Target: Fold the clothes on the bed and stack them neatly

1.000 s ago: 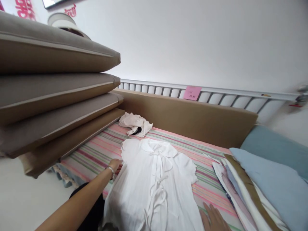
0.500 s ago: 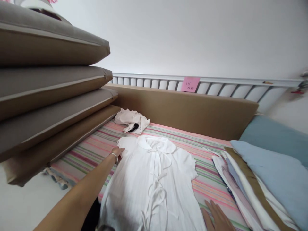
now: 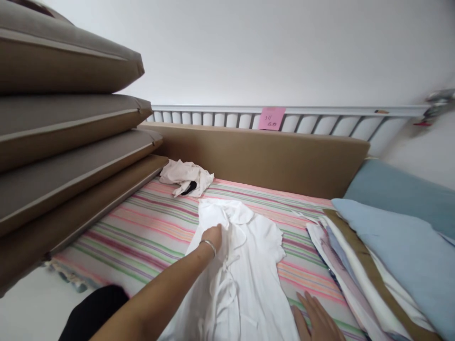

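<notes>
Shirt (image 3: 261,274) lies on the striped sheet (image 3: 128,232), left side partly turned in, right side unfolded. The left hand (image 3: 212,237) pinches its left side, fingertips hidden. The right hand (image 3: 316,319), fingers slightly spread, is near its right edge, cut off below, like the hem.

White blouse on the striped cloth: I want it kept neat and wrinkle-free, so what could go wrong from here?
The loose ties lie looped down the front, close to the left hand, and might snag or get trapped in a fold. The blouse is pinched near its collar, so a pull there could crease it. The right hand is spread by the far side; if it isn't pinning the fabric, the blouse may slide.
</notes>
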The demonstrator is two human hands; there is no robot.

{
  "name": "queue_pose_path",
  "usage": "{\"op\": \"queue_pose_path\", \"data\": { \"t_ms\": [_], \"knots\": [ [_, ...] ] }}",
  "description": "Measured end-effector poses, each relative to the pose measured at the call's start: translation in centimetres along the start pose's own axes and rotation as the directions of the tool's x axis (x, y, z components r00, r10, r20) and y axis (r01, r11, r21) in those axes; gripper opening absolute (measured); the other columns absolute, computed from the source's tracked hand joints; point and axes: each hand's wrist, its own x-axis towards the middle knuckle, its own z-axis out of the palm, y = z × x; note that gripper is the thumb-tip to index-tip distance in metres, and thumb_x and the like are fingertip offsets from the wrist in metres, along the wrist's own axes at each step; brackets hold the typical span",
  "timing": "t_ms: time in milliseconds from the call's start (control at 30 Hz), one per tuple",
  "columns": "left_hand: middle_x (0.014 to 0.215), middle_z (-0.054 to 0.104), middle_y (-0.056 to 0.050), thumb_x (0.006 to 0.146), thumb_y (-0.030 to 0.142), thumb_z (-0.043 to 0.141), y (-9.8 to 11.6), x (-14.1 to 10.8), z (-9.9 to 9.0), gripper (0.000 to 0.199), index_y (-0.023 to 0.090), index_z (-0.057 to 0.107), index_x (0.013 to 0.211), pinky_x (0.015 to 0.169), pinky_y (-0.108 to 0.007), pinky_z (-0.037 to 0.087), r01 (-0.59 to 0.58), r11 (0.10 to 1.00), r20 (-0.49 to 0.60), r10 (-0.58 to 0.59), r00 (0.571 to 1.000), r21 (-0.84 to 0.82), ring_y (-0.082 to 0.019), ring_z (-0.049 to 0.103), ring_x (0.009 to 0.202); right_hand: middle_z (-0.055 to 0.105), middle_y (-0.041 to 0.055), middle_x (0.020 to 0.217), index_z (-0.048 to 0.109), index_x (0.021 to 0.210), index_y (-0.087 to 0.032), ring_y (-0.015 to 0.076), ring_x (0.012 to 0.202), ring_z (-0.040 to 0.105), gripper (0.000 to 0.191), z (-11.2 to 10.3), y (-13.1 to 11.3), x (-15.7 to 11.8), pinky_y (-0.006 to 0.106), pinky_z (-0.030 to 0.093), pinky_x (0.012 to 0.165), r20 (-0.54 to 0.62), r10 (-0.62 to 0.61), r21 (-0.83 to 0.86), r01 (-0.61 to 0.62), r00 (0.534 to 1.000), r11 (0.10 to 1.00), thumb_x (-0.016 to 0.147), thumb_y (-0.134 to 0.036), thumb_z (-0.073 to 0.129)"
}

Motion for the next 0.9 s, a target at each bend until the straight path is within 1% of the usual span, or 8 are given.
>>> {"op": "queue_pose_path", "data": {
  "t_ms": [100,233,433,533,633,667,767,900],
  "knots": [
    [0.094,0.064,-0.020,0.082,0.009,0.037,0.8,0.5,1.4,0.032,0.009,0.053,0.110,0.076,-0.038,0.045,0.025,0.991,0.064,-0.033,0.997,0.130,-0.027,0.062,0.090,0.058,0.0098,0.119,0.059,0.111,-0.015,0.0268,0.112,0.050,0.053,0.1,0.0,-0.1,0.044,0.042,0.091,-0.057,-0.044,-0.008,0.043,0.997,0.999,0.078,-0.049,0.035],
    [0.099,0.063,-0.016,0.085,0.011,0.031,0.8,1.4,1.5,0.036,0.014,0.048,0.116,0.077,-0.037,0.045,-0.003,0.977,0.084,-0.015,0.996,0.212,-0.025,0.061,0.093,0.059,0.0093,0.118,0.059,0.111,-0.016,0.0264,0.111,0.051,0.050,0.2,0.0,-0.3,0.044,0.043,0.090,-0.118,-0.078,-0.031,0.074,0.990,0.997,0.080,-0.047,0.035],
    [0.104,0.061,-0.010,0.081,0.020,0.045,1.1,0.2,1.2,0.043,0.024,0.047,0.123,0.083,-0.036,0.044,-0.135,0.975,0.182,0.102,0.978,0.178,-0.024,0.059,0.096,0.059,0.0093,0.117,0.060,0.109,-0.016,0.0261,0.109,0.052,0.050,0.0,-0.2,-0.4,0.043,0.044,0.087,-0.156,-0.096,-0.058,0.088,0.983,0.994,0.081,-0.048,0.033],
    [0.119,0.053,-0.008,0.077,0.025,0.054,-0.4,-3.4,0.0,0.061,0.026,0.032,0.135,0.089,-0.031,0.042,-0.211,0.973,0.167,0.193,0.967,0.097,-0.021,0.054,0.105,0.058,0.0095,0.118,0.060,0.109,-0.015,0.0260,0.111,0.051,0.052,-0.3,-0.5,-0.4,0.043,0.042,0.089,-0.145,-0.091,-0.061,0.083,0.985,0.995,0.081,-0.048,0.031],
    [0.131,0.043,-0.007,0.076,0.025,0.055,-4.5,-9.4,-1.5,0.064,0.023,0.030,0.135,0.101,-0.030,0.033,-0.345,0.936,0.002,0.346,0.938,-0.077,-0.019,0.042,0.119,0.057,0.0101,0.120,0.059,0.109,-0.015,0.0259,0.113,0.049,0.052,-0.9,-1.0,-0.4,0.042,0.040,0.091,-0.125,-0.068,-0.054,0.062,0.990,0.997,0.082,-0.047,0.028],
    [0.131,0.043,-0.007,0.077,0.025,0.053,-6.2,-11.7,-1.9,0.060,0.022,0.033,0.133,0.102,-0.031,0.031,-0.340,0.932,-0.056,0.336,0.940,-0.126,-0.019,0.040,0.120,0.057,0.0103,0.120,0.060,0.109,-0.015,0.0260,0.113,0.049,0.053,-1.0,-1.1,-0.4,0.042,0.040,0.091,-0.118,-0.063,-0.051,0.057,0.991,0.997,0.082,-0.047,0.028],
    [0.121,0.052,-0.009,0.078,0.026,0.051,-11.0,-18.1,-2.3,0.049,0.020,0.040,0.125,0.096,-0.032,0.036,-0.139,0.965,-0.100,0.119,0.988,-0.224,-0.019,0.049,0.109,0.056,0.0112,0.120,0.060,0.109,-0.014,0.0262,0.113,0.049,0.055,-1.4,-1.4,-0.4,0.042,0.039,0.092,-0.092,-0.061,-0.048,0.057,0.994,0.997,0.081,-0.047,0.027],
    [0.082,0.061,-0.001,0.072,0.022,0.054,-14.5,-23.1,-1.9,0.031,0.018,0.053,0.103,0.072,-0.025,0.041,0.079,0.976,0.036,-0.073,0.997,-0.204,-0.016,0.056,0.077,0.056,0.0112,0.121,0.060,0.110,-0.013,0.0260,0.113,0.049,0.056,-1.5,-1.5,-0.4,0.042,0.039,0.093,-0.058,-0.042,-0.046,0.039,0.997,0.998,0.081,-0.046,0.025]
  ]
}}
